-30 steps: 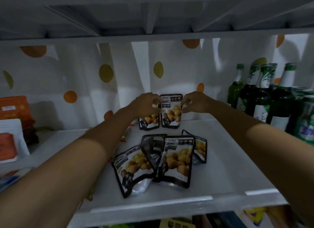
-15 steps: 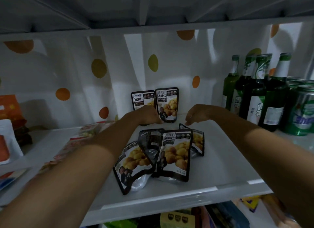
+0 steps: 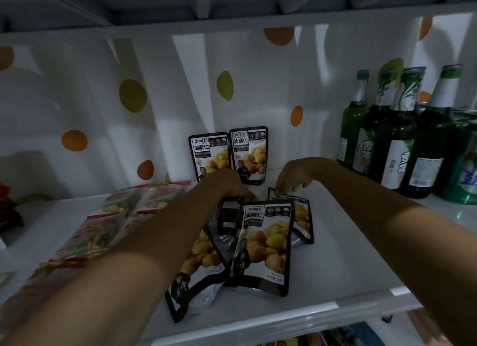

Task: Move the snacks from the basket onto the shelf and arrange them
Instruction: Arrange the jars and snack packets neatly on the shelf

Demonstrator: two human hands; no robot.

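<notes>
Shelf, left to right: red snack packets lay flat at the left. The left hand reached down onto the far edge of a pile of loose pouches lying mid-shelf, its grip hidden behind the knuckles and not to be told, and two upright pouches stood side by side against the far wall just beyond it. The right hand had curled fingertips at the far corner of the pile's rightmost pouch, grip closed or not unclear, and green bottles stood at the far right.
</notes>
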